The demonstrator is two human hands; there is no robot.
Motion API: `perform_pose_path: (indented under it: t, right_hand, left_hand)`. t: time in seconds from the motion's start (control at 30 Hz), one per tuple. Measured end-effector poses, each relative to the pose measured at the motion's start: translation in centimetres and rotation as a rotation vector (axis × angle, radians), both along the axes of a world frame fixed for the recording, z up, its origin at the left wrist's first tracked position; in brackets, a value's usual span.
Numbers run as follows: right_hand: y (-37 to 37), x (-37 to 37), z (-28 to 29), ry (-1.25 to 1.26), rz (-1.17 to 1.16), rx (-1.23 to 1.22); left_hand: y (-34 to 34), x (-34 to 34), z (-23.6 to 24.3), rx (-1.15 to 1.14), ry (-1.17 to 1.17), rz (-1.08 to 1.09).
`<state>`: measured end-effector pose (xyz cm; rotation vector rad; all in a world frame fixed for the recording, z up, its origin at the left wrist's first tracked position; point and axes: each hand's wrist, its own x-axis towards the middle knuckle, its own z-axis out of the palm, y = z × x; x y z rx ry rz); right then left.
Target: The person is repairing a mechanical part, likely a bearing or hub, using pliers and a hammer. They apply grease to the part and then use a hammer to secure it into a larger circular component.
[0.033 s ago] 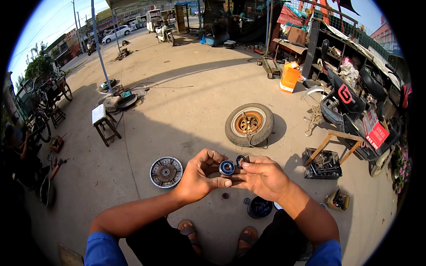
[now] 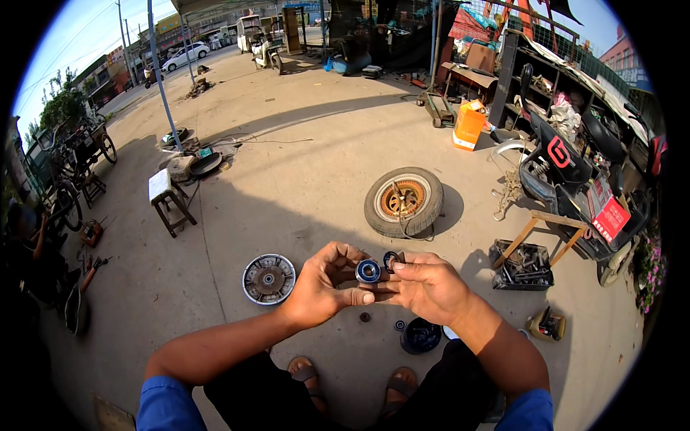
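Note:
Out in front of my knees, my left hand (image 2: 327, 284) curls its fingers and thumb around a ball bearing (image 2: 368, 271), a metal ring with a dark blue face and a hole in its middle. Between thumb and fingers, my right hand (image 2: 431, 287) pinches a small black ring (image 2: 390, 261), tilted on edge just right of the bearing. The right fingertips reach under the bearing, touching or nearly touching it. On the ground left of my hands lies a round metal hub cover (image 2: 269, 279). A dark bowl (image 2: 421, 336) sits below my right hand.
Ahead lies a tyred wheel (image 2: 404, 202) with an orange hub. A small ring (image 2: 399, 325) and brown round part (image 2: 365, 317) lie near my feet. At right stand a black tool crate (image 2: 522, 276), wooden frame (image 2: 550, 218) and cut container (image 2: 548, 325). A stool (image 2: 169, 197) stands left.
My hands and the parts in them keep practically the same pose. On the road at the far left, the white car has shifted slightly leftward.

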<state>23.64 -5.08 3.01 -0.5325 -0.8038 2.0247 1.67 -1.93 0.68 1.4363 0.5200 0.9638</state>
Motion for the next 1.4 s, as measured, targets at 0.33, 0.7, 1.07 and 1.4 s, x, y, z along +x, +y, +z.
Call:
perform_pose_path:
  t: [0.33,0.7,1.07,1.4]
  right_hand:
    - [0.1,0.9,0.2,-0.168,0.034,0.051]
    - [-0.2,0.4,0.3,-0.291,-0.041,0.094]
    - [-1.5,-1.6,-0.6,-0.799,-0.585,0.623]
    - [-2.1,-2.8,0.2,-1.204,-0.901,1.399]
  left_hand:
    - [1.1,-1.3,-0.5,-0.13,0.04,-0.15]
    - [1.1,-1.1,-0.7,-0.077,-0.039,-0.102]
    - [0.7,-0.7,-0.6,-0.105,-0.047,-0.003]
    - [0.3,-0.6,-0.3,-0.161,-0.088,0.02]
